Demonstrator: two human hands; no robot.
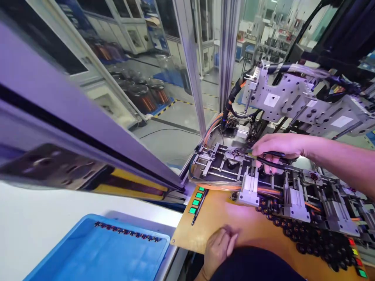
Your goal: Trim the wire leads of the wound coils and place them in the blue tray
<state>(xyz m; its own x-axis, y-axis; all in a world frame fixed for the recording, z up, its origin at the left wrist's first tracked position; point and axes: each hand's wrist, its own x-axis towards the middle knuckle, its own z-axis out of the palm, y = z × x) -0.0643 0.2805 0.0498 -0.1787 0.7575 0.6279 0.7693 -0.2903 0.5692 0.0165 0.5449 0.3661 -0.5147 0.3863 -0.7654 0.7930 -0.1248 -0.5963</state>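
Note:
My right hand (pixel 271 150) reaches in from the right over the machine's fixture row, its fingers closed around dark-handled pliers (pixel 268 162). The pliers' jaws point left, close to a round metal fixture (pixel 234 153) with a small part at its centre. Whether the jaws touch it, I cannot tell. My left hand (pixel 219 246) rests low over the tan panel (pixel 202 232), in front of my body. Its fingers are curled in, and nothing shows between them. Another round fixture (pixel 313 177) sits to the right of my right hand.
Many small black round parts (pixel 316 238) lie along the panel's right side. A blue tray (pixel 117 253) at lower left holds a row of small parts. Green buttons (pixel 195 202) and a dark pen-like rod (pixel 199 207) are nearby. Metal plates (pixel 275 97) overhang the fixtures; a frame post (pixel 191 66) stands left.

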